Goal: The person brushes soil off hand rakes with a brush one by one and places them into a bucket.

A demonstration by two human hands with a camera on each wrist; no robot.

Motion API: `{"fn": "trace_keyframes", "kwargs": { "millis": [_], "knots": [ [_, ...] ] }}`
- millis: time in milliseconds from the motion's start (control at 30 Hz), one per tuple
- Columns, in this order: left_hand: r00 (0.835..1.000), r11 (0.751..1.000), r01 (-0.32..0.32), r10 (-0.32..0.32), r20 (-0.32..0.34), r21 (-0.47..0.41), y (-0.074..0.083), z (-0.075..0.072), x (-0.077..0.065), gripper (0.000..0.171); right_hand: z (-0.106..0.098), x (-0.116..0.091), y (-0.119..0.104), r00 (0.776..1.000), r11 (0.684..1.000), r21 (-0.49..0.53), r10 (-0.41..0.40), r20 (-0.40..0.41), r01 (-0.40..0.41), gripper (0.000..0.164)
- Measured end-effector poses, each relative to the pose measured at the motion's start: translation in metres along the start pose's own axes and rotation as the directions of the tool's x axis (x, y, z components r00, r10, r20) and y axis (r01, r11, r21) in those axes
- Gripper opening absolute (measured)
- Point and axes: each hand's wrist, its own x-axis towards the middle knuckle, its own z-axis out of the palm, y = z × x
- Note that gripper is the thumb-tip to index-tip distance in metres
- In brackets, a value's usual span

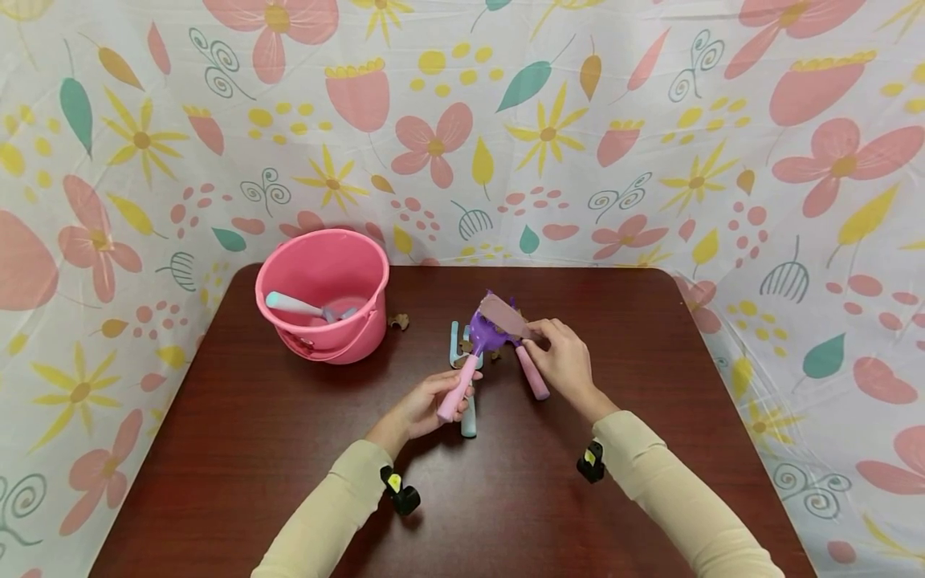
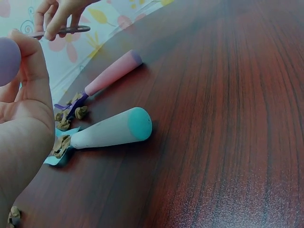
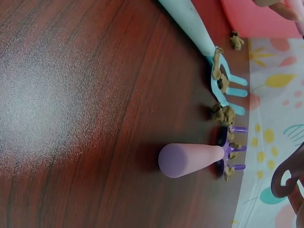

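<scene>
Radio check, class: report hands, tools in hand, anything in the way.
Left hand gripping purple-headed tool. Right hand pinching flat brownish scraper near that tool's head. Possible obstacles: teal fork, purple fork, brown clumps on table.

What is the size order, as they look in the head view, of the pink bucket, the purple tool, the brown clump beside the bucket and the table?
1. Table
2. Pink bucket
3. Purple tool, partly covered
4. Brown clump
</scene>
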Motion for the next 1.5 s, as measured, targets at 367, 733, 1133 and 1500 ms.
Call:
{"fn": "trace_keyframes", "kwargs": {
  "millis": [367, 733, 1133, 1500],
  "knots": [
    [0.999, 1.000, 0.009, -0.010, 0.046, 0.023, 0.006, 0.008, -0.005, 0.034, 0.000, 0.003, 0.002, 0.998, 0.999, -0.031, 0.021, -0.054, -0.022, 0.022],
    [1.000, 0.996, 0.014, -0.015, 0.011, 0.092, 0.000, -0.003, -0.004, 0.032, -0.004, 0.004, 0.011, 0.981, 0.987, -0.037, 0.149, -0.128, -0.155, 0.023],
    [0.994, 0.994, 0.002, 0.010, -0.111, 0.114, 0.006, -0.004, -0.009, 0.042, -0.008, -0.002, 0.020, 0.976, 0.981, -0.034, 0.187, -0.114, -0.192, 0.024],
    [0.943, 0.957, 0.043, 0.056, -0.329, 0.287, 0.019, 0.000, -0.005, 0.043, -0.008, -0.006, 0.020, 0.975, 0.978, -0.036, 0.200, -0.097, -0.205, 0.023]
  ]
}}
